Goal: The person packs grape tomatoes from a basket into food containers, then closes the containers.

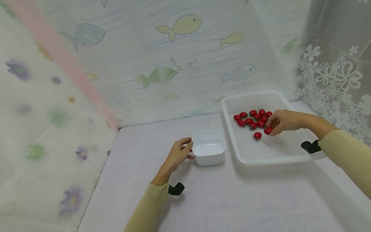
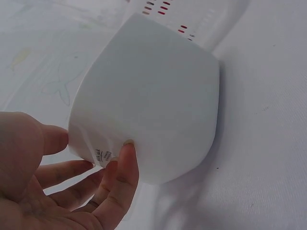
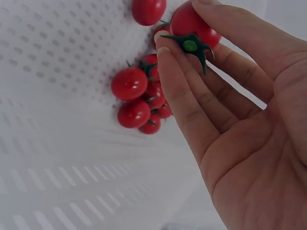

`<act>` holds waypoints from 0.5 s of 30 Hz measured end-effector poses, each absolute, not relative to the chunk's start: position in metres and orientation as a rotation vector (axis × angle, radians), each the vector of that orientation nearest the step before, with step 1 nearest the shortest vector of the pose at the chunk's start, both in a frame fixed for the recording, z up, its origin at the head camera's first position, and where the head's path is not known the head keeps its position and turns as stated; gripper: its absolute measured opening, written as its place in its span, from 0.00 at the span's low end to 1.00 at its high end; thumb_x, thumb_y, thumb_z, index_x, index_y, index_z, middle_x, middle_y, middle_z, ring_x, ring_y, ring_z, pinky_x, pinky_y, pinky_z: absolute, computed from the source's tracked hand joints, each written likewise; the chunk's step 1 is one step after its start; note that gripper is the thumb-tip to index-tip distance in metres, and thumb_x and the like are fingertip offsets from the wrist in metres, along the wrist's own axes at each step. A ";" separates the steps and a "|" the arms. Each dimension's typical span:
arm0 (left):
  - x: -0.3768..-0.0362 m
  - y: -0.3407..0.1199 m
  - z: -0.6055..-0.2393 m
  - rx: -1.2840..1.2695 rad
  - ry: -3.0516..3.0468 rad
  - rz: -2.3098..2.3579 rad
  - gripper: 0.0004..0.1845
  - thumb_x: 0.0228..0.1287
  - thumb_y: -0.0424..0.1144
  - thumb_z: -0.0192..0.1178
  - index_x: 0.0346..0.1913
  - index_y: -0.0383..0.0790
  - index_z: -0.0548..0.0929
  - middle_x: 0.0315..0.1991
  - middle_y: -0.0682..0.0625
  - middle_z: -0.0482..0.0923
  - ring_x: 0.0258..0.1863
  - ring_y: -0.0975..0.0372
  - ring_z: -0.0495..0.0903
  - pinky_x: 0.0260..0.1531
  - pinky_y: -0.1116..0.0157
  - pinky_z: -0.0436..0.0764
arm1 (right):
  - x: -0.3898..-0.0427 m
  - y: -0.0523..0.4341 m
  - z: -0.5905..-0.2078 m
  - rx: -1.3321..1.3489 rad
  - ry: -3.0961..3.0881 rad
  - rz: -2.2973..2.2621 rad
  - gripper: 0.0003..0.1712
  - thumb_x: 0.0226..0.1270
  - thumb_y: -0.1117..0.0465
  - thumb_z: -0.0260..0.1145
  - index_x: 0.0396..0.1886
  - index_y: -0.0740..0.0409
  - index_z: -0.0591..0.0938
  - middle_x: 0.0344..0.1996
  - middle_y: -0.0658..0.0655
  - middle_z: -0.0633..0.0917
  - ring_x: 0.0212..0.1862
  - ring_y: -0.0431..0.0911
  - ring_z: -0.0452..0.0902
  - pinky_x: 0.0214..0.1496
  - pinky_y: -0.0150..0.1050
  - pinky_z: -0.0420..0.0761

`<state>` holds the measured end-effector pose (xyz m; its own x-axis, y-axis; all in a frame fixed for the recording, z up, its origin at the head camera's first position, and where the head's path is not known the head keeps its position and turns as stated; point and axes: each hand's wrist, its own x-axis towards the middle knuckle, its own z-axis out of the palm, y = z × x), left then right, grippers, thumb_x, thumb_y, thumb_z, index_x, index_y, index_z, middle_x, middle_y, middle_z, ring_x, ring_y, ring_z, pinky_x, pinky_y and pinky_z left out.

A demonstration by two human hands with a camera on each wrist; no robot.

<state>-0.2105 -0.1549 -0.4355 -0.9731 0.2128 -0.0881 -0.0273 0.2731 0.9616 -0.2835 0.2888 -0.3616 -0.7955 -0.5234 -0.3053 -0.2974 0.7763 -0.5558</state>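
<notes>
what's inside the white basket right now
A cluster of cherry tomatoes lies in the white basket. The right hand pinches one tomato and covers part of the cluster, so any beneath it cannot be seen.

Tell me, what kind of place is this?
Probably a home-style table set up for sorting food: fish-patterned curtains hang round a white table holding a white basket of cherry tomatoes and a small white bowl.
</notes>
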 end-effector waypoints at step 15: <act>-0.211 -0.154 -0.435 0.173 2.350 1.774 0.21 0.80 0.39 0.54 0.70 0.37 0.74 0.62 0.41 0.76 0.45 0.56 0.80 0.40 0.62 0.90 | -0.268 0.271 -0.341 -0.714 2.555 -0.791 0.16 0.63 0.58 0.77 0.46 0.61 0.85 0.36 0.52 0.87 0.38 0.45 0.83 0.40 0.35 0.85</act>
<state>-0.2107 -0.1538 -0.4354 -0.9747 0.2079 -0.0824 -0.0222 0.2764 0.9608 -0.2678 0.2708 -0.3406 -0.8029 -0.5636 -0.1944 -0.3553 0.7142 -0.6031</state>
